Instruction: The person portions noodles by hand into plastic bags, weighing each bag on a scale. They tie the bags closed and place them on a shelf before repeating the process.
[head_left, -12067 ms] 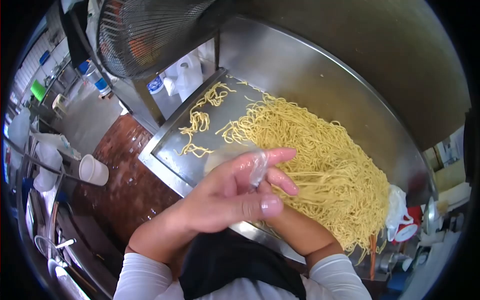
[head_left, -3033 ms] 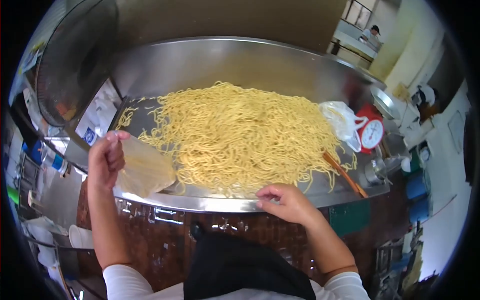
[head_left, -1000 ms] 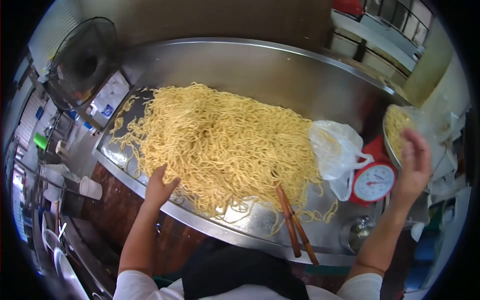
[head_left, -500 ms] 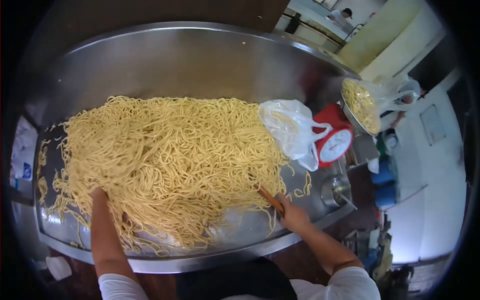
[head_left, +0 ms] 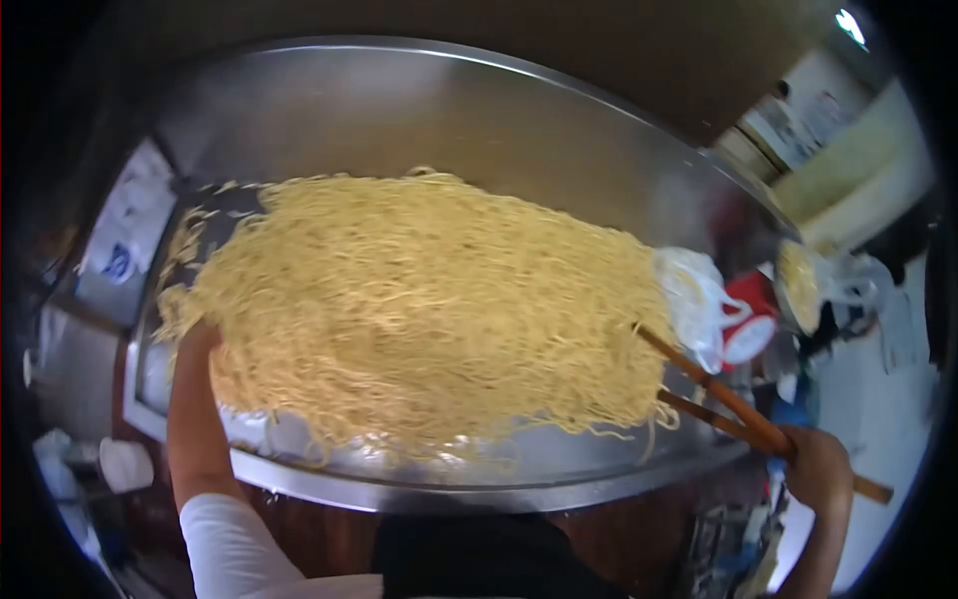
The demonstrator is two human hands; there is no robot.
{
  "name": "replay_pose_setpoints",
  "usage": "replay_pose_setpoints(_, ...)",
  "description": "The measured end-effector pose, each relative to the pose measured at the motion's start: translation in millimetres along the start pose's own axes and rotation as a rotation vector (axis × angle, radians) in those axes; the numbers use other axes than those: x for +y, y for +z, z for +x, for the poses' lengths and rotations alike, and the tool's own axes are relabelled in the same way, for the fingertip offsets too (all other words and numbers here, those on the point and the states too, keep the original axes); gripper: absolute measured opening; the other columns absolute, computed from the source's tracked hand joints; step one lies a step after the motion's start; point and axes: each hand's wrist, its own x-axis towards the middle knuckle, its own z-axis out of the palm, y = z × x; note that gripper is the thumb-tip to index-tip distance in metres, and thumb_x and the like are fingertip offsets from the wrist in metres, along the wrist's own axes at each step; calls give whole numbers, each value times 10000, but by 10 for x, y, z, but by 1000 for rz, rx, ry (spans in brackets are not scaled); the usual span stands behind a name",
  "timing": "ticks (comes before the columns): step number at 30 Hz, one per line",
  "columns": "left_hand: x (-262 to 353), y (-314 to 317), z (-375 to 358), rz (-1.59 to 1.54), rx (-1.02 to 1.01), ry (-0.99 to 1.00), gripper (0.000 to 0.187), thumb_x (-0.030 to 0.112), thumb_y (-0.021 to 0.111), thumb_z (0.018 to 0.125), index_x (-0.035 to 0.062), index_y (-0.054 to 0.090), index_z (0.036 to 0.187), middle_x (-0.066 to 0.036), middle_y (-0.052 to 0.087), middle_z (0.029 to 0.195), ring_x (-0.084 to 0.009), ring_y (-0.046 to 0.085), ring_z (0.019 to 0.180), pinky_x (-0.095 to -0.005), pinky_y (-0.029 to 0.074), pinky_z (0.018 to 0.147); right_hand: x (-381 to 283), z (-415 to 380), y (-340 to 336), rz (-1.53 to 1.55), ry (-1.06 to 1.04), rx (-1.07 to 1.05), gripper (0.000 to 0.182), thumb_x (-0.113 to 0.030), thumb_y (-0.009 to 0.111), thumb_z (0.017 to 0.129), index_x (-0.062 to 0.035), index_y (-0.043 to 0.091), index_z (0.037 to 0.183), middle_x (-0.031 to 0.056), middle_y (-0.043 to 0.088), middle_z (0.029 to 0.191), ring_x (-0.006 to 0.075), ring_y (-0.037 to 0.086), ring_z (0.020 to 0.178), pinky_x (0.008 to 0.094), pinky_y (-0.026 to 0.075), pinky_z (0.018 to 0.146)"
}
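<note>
A broad heap of yellow noodles point(head_left: 429, 290) covers the middle of a shiny metal tray table point(head_left: 399, 110). At the heap's near left edge my left hand point(head_left: 204, 337) reaches in, its fingers hidden beneath the noodles. Beyond the table's right end, my right hand point(head_left: 820, 464) is closed around a pair of long wooden chopsticks point(head_left: 738, 409). Their tips are spread apart at the right edge of the heap, the upper one among the noodles.
Beside the heap's right end lies a white plastic bag point(head_left: 691, 299), next to a red dial scale point(head_left: 750, 317). A pan of noodles point(head_left: 796, 285) sits over the scale. Off the table at lower left is a white container point(head_left: 127, 465). A person is in the far background.
My right hand has drawn back to the right, bringing the chopsticks mostly out of the noodles. My left hand stays in the heap. The view has shifted, and noodles are blurred by motion.
</note>
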Motion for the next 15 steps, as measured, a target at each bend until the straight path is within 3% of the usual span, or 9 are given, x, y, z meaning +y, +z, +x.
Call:
replay_pose_setpoints(1, 469, -985, -720, -178, -165, 48, 522, 401, 499, 883, 31, 605, 1235, -233, 593, 1251, -356, 581, 1148, -410, 469, 964, 10, -33, -20, 88, 11, -16, 382, -20, 559, 754, -99, 654, 1116, 206, 663, 949, 410, 610, 937, 483, 479, 818)
replay_pose_setpoints(2, 584, -1383, -580, 271, -450, 361, 450, 416, 567, 851, 49, 700, 1075, -208, 688, 1045, -327, 669, 951, -420, 523, 818, -52, -71, -7, 147, -20, 24, 398, -14, 549, 763, -87, 639, 1144, 215, 659, 976, 413, 607, 960, 475, 479, 834)
replay_pose_setpoints(3, 817, -1779, -663, 51, -601, 258, 427, 417, 668, 784, 58, 721, 1009, -177, 711, 944, -280, 687, 800, -419, 530, 702, -139, -119, -3, 200, -40, 69, 414, -9, 539, 772, -74, 624, 1172, 224, 655, 1002, 417, 603, 983, 466, 479, 850)
replay_pose_setpoints(5, 1406, -2492, -1072, -34, -138, 296, 418, 384, 730, 737, 53, 721, 993, -178, 708, 929, -276, 689, 792, -433, 532, 705, -323, -123, 122, 338, -149, 187, 434, 9, 565, 761, -69, 619, 1185, 217, 658, 957, 406, 626, 931, 467, 492, 809)
replay_pose_setpoints(8, 2366, -2322, -907, -409, 342, 592, 698, 516, 784, 660, 22, 659, 1136, -203, 656, 1135, -331, 637, 1042, -411, 500, 890, -649, -124, 47, 352, -141, 124, 436, 1, 553, 785, -55, 585, 1216, 241, 649, 1029, 416, 618, 987, 448, 494, 832)
replay_pose_setpoints(9, 2766, -2321, -880, -417, -51, 648, 944, 542, 795, 646, 38, 479, 1379, -240, 480, 1388, -347, 498, 1261, -392, 418, 1039, -759, -117, 13, 332, -117, 89, 439, 3, 554, 786, -61, 582, 1220, 240, 651, 1022, 417, 625, 969, 456, 496, 819)
replay_pose_setpoints(11, 3589, -1701, -1020, -392, -284, 715, 1138, 523, 811, 601, 31, 291, 1485, -233, 219, 1547, -345, 240, 1430, -407, 261, 1147, -907, -60, 32, 256, -124, 85, 428, -24, 553, 790, -98, 596, 1208, 224, 663, 999, 408, 638, 935, 461, 505, 794)
replay_pose_setpoints(13, 4010, -1626, -1321, -232, -617, 966, 830, 419, 789, 610, -11, 561, 1282, -244, 516, 1351, -350, 529, 1220, -431, 455, 968, -1097, 148, 178, -51, -64, -164, 390, -64, 560, 790, -127, 616, 1171, 199, 676, 978, 395, 642, 929, 459, 508, 802)
replay_pose_setpoints(15, 3943, -1620, -1815, -167, -697, 1106, 661, 397, 775, 638, 2, 646, 1152, -213, 631, 1187, -351, 615, 1071, -439, 501, 862, -1325, 457, 591, 22, -154, -291, 359, -118, 573, 794, -136, 619, 1150, 185, 680, 990, 378, 642, 956, 459, 504, 833)
